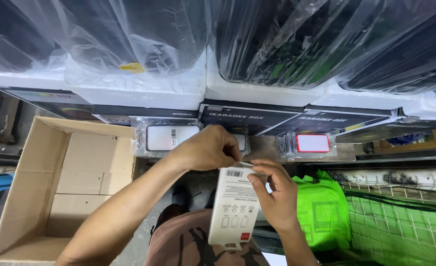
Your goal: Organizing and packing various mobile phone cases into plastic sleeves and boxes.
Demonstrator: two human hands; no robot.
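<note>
Both hands pinch a white packet (234,207) at its top edge, the left hand (205,148) from above, the right hand (274,192) alongside. It sits just right of the open cardboard box (45,197), beside a green bag (321,207).

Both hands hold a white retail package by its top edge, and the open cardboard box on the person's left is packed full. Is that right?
Not quite. The head view shows the cardboard box empty, not full. The rest stands: left hand and right hand hold the white package at its top edge.

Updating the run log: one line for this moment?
left hand: pinching top of white retail pack | right hand: gripping pack's side | cardboard box: open, left
</note>
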